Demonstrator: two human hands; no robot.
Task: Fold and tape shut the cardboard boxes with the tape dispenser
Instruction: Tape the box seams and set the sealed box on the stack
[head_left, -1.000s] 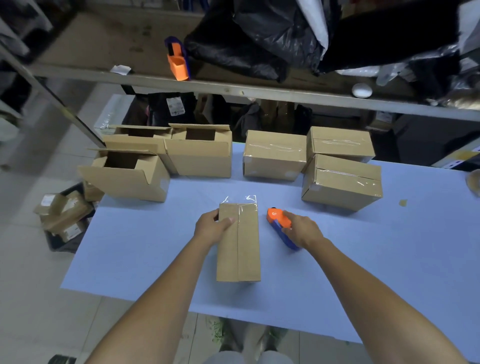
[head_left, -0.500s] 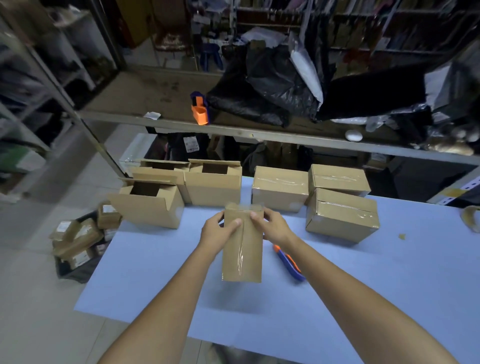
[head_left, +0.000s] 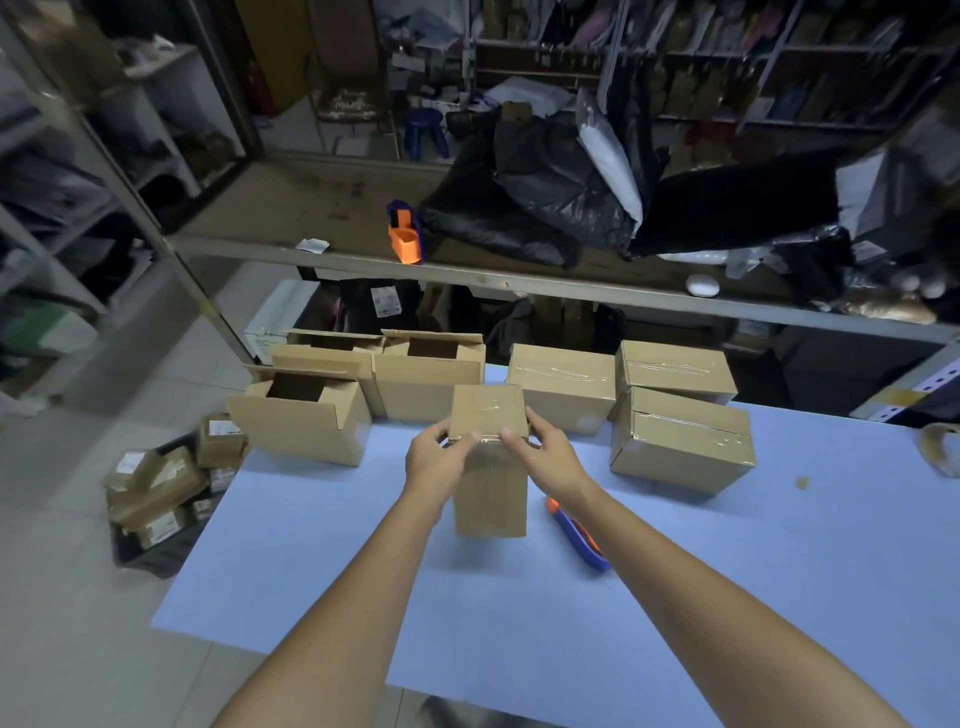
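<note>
Dial centred on the held box, 12 o'clock pointing away from the wearer.

Near: I am watching both forearms reaching in from 6 o'clock over the blue table (head_left: 727, 613). The left hand (head_left: 435, 460) is gripping the held box (head_left: 489, 499) at its upper left corner. The right hand (head_left: 548, 452) is gripping the upper right corner. Both thumbs are pressing on the top edge, where clear tape is wrapping over. The box is standing on end near the table's middle. I cannot tell whether its base is touching the surface or hanging just above it.

At 4 o'clock, just beside the box, the tape dispenser (head_left: 581, 535) is lying flat with nothing touching it.

Mid: at 10 to 11 o'clock three open boxes (head_left: 306, 421) are waiting with flaps up. At 1 to 2 o'clock three taped boxes (head_left: 680, 441) are sitting bunched together.

Far: a second dispenser (head_left: 405, 236) is resting on the shelf (head_left: 260, 244) around 11 o'clock. A tape roll (head_left: 943, 448) is sitting at 3 o'clock by the table's edge.

Risks, as I am judging them:
- If the tape end is not rubbed down fully, it may lift and the seam may spring open.
- The box is tall on its end and may tip towards the dispenser when released.
- The right forearm is passing over the dispenser, so a careless pull-back may catch its blade or sweep it off the table.
</note>
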